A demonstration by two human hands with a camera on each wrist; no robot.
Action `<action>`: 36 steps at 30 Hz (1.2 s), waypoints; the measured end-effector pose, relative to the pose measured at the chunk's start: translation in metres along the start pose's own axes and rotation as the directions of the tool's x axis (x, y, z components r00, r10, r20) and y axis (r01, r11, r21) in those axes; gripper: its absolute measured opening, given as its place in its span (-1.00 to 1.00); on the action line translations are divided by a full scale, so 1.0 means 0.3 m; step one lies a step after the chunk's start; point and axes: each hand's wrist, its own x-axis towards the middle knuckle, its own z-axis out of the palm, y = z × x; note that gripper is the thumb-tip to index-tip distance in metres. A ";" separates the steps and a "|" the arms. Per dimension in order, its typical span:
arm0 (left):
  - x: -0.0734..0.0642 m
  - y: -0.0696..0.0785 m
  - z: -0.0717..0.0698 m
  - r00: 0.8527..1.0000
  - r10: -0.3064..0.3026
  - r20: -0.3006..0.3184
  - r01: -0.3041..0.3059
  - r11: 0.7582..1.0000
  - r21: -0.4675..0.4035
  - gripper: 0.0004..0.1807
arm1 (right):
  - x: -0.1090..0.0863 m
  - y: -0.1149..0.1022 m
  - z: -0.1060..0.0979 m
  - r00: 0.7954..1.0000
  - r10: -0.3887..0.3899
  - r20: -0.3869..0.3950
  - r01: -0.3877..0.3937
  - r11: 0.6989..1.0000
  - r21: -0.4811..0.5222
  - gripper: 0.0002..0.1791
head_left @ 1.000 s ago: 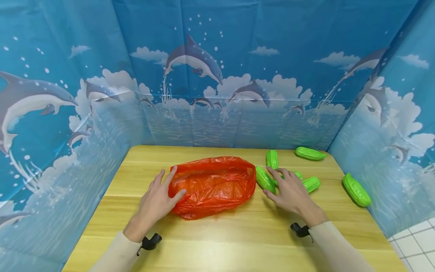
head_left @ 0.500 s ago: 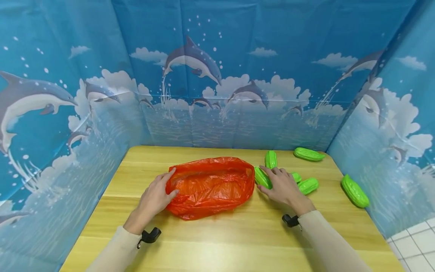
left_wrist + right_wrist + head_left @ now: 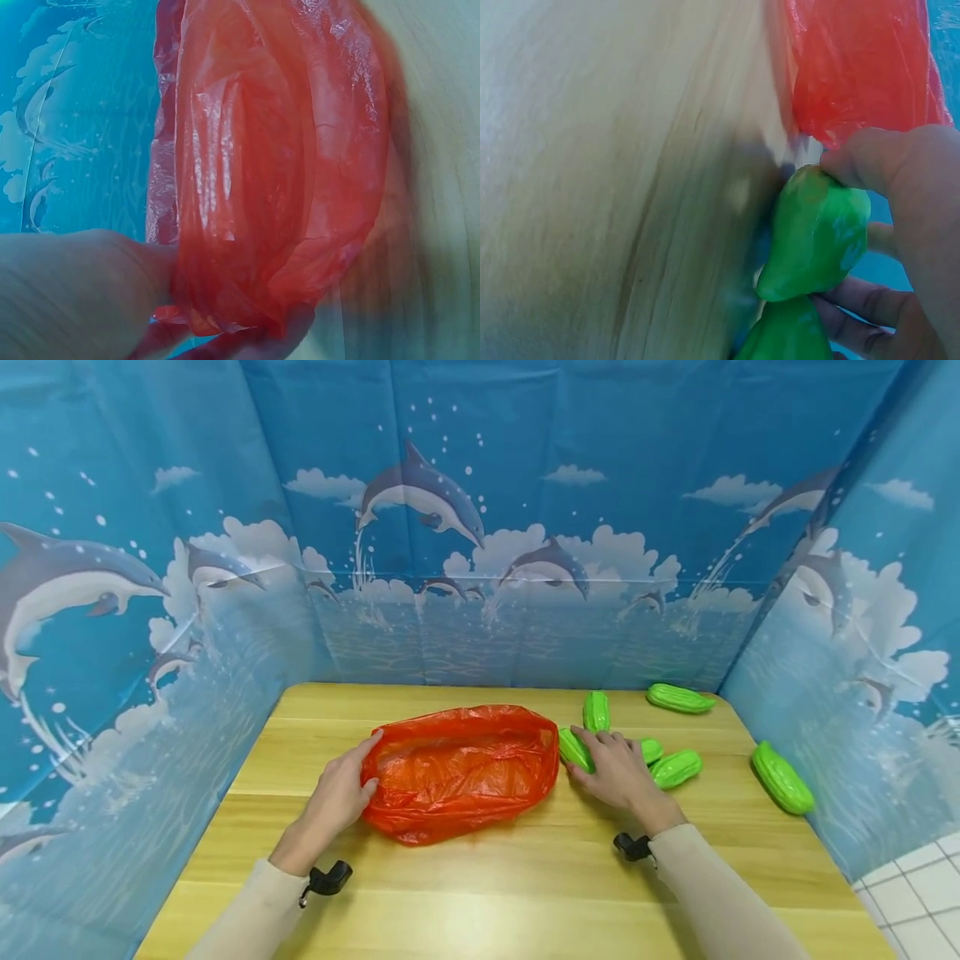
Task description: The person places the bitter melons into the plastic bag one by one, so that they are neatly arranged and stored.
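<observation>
A red plastic bag (image 3: 457,777) lies mouth up on the wooden table, its sides standing in a long oval. At its left end my left hand (image 3: 339,792) holds the edge, thumb on one side and fingers on the other in the left wrist view. Just right of the bag, my right hand (image 3: 617,770) grips a glossy green bitter melon (image 3: 817,229) between thumb and fingers. The melon's left end shows beside the bag's right edge; the hand covers the rest. A second bitter melon (image 3: 787,334) lies against the fingers below it in the right wrist view.
Several more bitter melons lie about: one behind the right hand (image 3: 596,712), two to its right, one at the back corner (image 3: 678,697) and one near the table's right edge (image 3: 782,778). A dolphin-printed curtain (image 3: 480,635) closes in the wooden table (image 3: 465,893).
My right hand has moved left and its fingers have closed round the melon beside the bag. The left thumb has drawn back from over the bag to its left edge.
</observation>
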 end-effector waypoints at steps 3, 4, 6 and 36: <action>0.000 -0.002 0.000 1.000 0.007 -0.005 -0.007 1.000 -0.001 -0.10 | -0.006 -0.005 -0.005 1.000 0.013 -0.003 -0.013 1.000 0.020 -0.19; -0.001 -0.001 0.001 1.000 0.007 -0.003 -0.007 1.000 -0.002 -0.10 | -0.009 -0.006 -0.008 1.000 0.020 -0.003 -0.020 0.999 0.028 -0.19; 0.000 -0.002 0.004 1.000 0.011 0.004 -0.011 1.000 -0.005 -0.11 | -0.016 -0.006 -0.016 0.999 0.034 -0.003 -0.034 0.999 0.034 -0.18; 0.014 -0.014 0.017 1.000 0.025 -0.011 -0.025 0.999 -0.045 -0.12 | -0.072 -0.073 -0.207 0.996 0.043 -0.076 -0.025 0.975 0.220 -0.02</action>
